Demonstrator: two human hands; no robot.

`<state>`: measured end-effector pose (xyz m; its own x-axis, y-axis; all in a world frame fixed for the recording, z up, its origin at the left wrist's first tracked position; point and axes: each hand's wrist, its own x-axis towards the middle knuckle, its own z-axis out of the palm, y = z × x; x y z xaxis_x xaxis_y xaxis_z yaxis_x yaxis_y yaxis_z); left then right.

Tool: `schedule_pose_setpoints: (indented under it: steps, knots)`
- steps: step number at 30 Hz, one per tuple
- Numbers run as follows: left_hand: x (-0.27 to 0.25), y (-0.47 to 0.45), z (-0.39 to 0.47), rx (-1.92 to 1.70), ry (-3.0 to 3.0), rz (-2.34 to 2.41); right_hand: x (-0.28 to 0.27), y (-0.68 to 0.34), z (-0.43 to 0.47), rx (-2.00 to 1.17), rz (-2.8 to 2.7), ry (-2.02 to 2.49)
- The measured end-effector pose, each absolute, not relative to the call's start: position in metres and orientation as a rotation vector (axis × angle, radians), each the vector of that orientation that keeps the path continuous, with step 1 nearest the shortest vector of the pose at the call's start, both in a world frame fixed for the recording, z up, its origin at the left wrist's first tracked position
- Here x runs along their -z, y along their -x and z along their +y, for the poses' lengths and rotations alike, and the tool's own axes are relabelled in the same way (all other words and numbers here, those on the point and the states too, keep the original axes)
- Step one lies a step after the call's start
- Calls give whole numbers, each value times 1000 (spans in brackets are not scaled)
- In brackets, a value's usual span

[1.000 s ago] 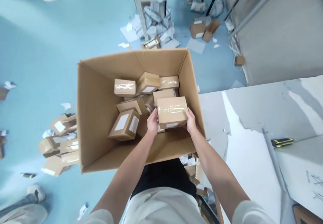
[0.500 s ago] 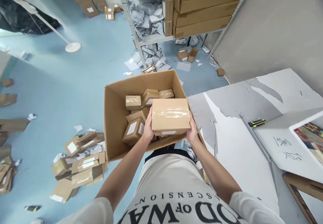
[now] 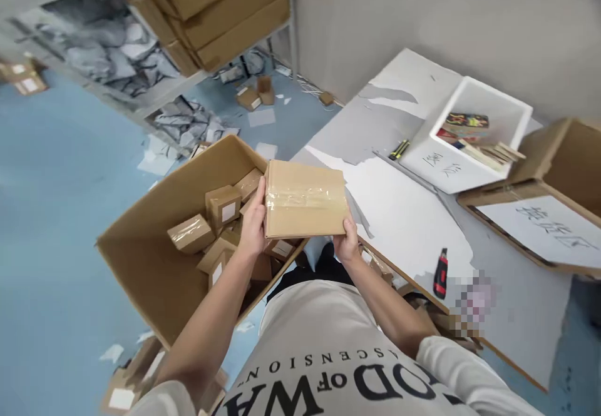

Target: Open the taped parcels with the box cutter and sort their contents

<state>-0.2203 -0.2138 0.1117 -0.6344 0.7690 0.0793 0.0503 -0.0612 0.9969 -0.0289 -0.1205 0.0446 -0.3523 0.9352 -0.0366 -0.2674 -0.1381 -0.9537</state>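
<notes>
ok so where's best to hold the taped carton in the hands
Probably the short ends of the taped carton, coming from left and right at once: it runs longer side to side than front to back, taped face up, giving the left grip and right grip flat opposite ends.

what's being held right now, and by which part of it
A taped cardboard box, held between both hands: the left hand on its left end, the right hand at its near right corner.

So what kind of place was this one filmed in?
Likely a parcel-handling workroom or storeroom: a big carton holding small taped boxes, a shelf stacked with long cartons, and a table with a red utility knife.
</notes>
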Motion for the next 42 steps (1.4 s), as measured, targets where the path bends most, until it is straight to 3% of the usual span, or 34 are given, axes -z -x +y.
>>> schedule_pose_setpoints:
  steps: [7, 12, 19, 42]
  knots:
    - [-136, 162, -142, -1602, -1116, 1442, -78, -51, -99, -1354, -1114, 901]
    - [-91, 89, -61, -1467, -1155, 1192, -58, -135, -70, -1100, -1100, 1074]
    - [-17, 3, 15, -1244, -1104, 1022, -6, -222, -42, -999, -1017, 1164]
    - [29, 4, 39, -1055, -1146, 983, -10, -241, -32, -794, -1221, 1458]
